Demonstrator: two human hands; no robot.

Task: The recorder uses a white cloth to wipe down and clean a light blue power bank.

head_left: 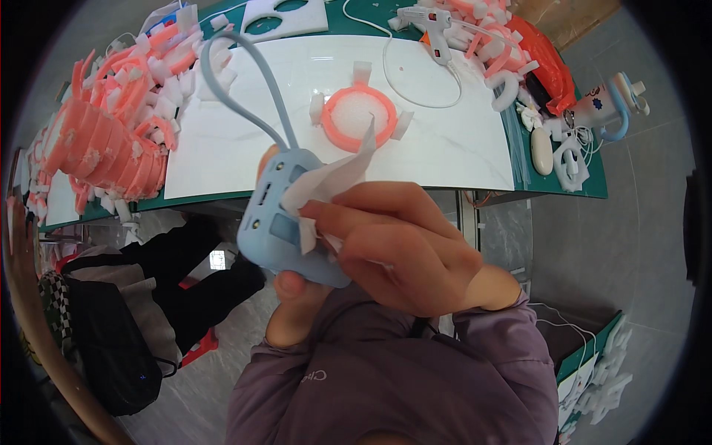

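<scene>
Close to me, above the table's near edge, a light blue power bank (278,222) with ports along its side is tilted in my left hand (291,285). The left thumb shows below it and a fingertip at its far side; the rest of that hand is hidden. A pale blue cable loop (236,104) rises from its top end. My right hand (408,248) pinches a white tissue (337,178) and presses it against the power bank's face. On the white board beyond lies a pink foam ring (324,122) with white foam blocks around it.
Pink foam pieces (111,148) heap up at the left of the white board (245,156). A white glue gun (436,33) with its cord lies at the far right, near more foam and a red bag (541,59). A handled cup (601,104) stands at the right edge. Another person's dark-clothed legs (185,267) are at left.
</scene>
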